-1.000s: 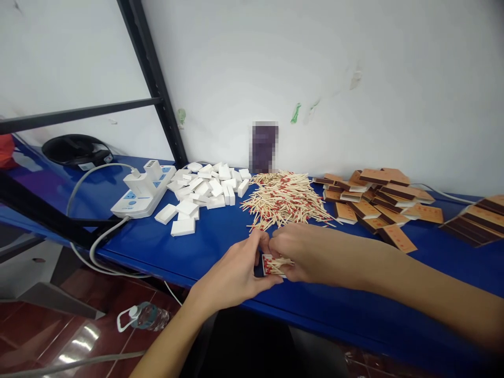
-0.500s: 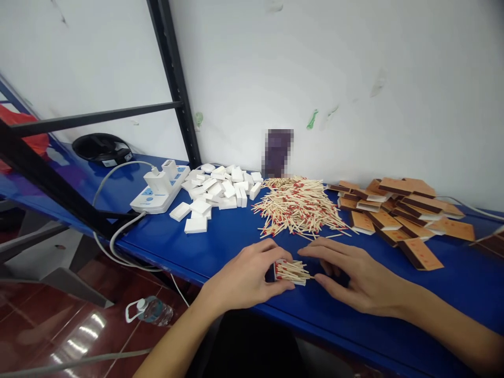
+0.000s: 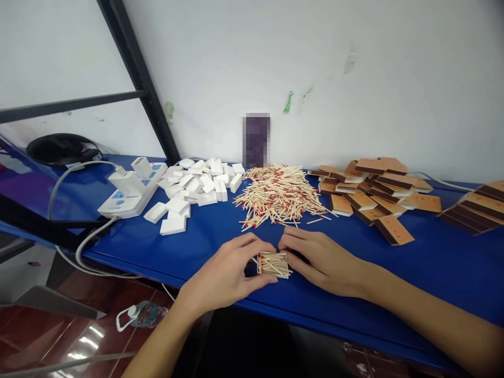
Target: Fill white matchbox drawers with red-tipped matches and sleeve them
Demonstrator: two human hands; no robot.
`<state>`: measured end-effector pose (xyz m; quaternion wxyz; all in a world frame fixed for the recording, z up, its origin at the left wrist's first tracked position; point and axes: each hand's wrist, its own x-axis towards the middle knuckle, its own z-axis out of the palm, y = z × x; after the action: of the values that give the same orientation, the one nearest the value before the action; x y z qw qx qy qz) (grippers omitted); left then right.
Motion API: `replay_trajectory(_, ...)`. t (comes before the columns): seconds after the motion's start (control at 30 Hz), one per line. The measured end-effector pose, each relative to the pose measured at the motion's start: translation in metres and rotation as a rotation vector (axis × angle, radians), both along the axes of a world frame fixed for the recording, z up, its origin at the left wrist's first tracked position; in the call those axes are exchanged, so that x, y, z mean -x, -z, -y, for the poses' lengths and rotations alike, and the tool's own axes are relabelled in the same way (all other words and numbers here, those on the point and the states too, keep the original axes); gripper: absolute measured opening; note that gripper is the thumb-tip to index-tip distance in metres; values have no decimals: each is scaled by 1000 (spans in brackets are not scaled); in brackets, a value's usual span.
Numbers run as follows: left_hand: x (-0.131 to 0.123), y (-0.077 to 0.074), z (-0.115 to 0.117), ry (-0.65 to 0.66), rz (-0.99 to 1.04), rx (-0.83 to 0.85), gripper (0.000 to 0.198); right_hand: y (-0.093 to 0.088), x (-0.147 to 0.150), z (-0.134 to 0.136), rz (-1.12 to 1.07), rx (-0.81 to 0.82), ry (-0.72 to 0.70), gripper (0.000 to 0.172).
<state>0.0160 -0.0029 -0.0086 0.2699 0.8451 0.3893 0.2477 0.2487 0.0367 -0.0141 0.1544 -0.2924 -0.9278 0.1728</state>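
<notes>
A small white tray filled with matches [image 3: 272, 264] lies on the blue table [image 3: 433, 262] near its front edge. My left hand [image 3: 224, 273] curls round the tray's left end, thumb in front and fingers behind. My right hand [image 3: 321, 260] presses its fingertips against the tray's right end and the match ends. Just behind my hands spreads a loose pile of red-tipped matches [image 3: 279, 197].
White inner trays [image 3: 192, 191] are heaped at the back left beside a white power strip [image 3: 132, 189] with cables. Orange-brown matchbox sleeves [image 3: 374, 197] lie at the back right, more at the right edge [image 3: 476, 212]. A black shelf frame [image 3: 134, 79] rises on the left; a bottle [image 3: 144, 315] lies on the floor.
My right hand has moved back in from the right and closed on the tray's end. The left hand keeps its hold. The head camera has shifted.
</notes>
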Motion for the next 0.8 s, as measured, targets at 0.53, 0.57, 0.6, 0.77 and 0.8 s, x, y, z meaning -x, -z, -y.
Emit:
replay_trajectory(0.53,2,5,3,-37,108,-42,45,-7,-7,7,12,54,0,34)
replay_trajectory(0.57,2,6,3,-27,131,-52,45,-5,-6,7,21,33,9,33)
replay_trajectory(0.6,2,6,3,-20,153,-62,44,-4,-5,7,30,11,19,32)
replay_trajectory(0.77,1,5,1,17,210,-108,31,-1,-2,8,39,-87,28,30)
replay_trajectory(0.8,1,5,1,28,203,-113,27,-1,-2,8,35,-98,26,30)
